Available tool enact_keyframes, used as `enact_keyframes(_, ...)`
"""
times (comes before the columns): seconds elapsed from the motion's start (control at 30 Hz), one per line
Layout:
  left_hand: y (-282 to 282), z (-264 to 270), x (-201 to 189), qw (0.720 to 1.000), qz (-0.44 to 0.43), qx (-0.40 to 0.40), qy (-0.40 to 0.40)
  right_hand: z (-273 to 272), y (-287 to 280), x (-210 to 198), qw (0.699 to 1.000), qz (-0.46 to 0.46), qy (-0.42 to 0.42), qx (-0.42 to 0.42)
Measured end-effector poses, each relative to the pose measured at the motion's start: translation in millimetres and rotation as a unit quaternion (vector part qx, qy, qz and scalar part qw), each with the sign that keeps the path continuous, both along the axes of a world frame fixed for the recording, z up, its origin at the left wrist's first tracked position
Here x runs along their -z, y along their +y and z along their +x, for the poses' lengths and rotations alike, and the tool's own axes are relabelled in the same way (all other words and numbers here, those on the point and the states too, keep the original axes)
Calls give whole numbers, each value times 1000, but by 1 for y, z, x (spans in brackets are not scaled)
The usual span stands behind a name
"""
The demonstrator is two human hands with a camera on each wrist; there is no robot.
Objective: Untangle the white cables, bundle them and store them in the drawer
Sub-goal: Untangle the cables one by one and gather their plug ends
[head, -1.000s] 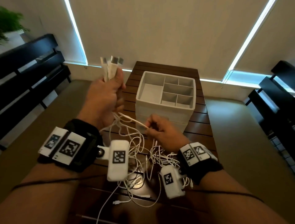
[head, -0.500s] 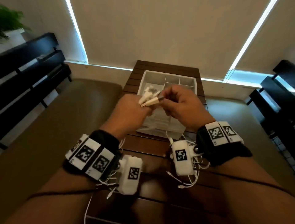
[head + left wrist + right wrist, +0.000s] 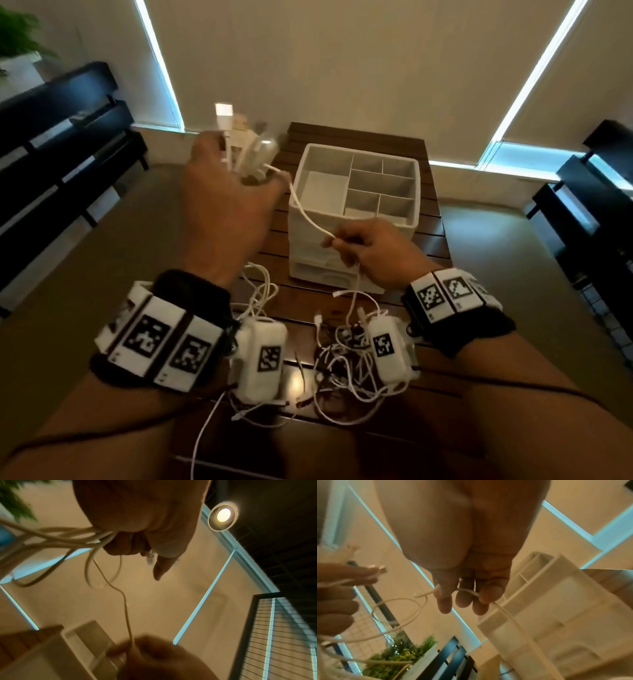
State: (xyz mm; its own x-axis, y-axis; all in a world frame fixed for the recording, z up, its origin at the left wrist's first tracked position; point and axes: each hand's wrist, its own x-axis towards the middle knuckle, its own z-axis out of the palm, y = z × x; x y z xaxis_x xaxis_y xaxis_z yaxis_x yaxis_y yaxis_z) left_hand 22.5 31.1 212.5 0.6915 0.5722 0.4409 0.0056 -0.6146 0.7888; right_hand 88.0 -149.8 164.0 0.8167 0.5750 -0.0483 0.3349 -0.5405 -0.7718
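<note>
A tangle of white cables (image 3: 346, 373) lies on the wooden table (image 3: 428, 253) nearest the camera, between the person's two wrists. Just beyond it, the right hand (image 3: 373, 253) pinches a single strand (image 3: 308, 219) between thumb and curled fingers, in front of the white drawer unit (image 3: 356, 212). That strand rises leftward to the left hand (image 3: 226, 205), raised above the table's left edge and closed in a fist around a clutch of cable ends (image 3: 239, 144), their plugs pointing upward.

Dim room; ceiling lamp (image 3: 223, 516) glares; wrist views blurred.
</note>
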Motion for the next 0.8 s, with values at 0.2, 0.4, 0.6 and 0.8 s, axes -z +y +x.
enact_keyframes(0.2, -33, 5, 13, 970, -16, 222, 95, -4, 1, -36, 992, 15, -116, -46)
enact_keyframes(0.4, -19, 4, 7, 960, 25, 234, 153, -4, -13, -15, 994, 79, -75, -19)
enact_keyframes(0.6, -14, 2, -20, 987, -4, 155, 47, 4, -7, 24, 997, 78, 24, -3)
enact_keyframes(0.8, 24, -3, -48, 998, -9, 49, -36, 3, -22, 88, 993, -84, 73, 38)
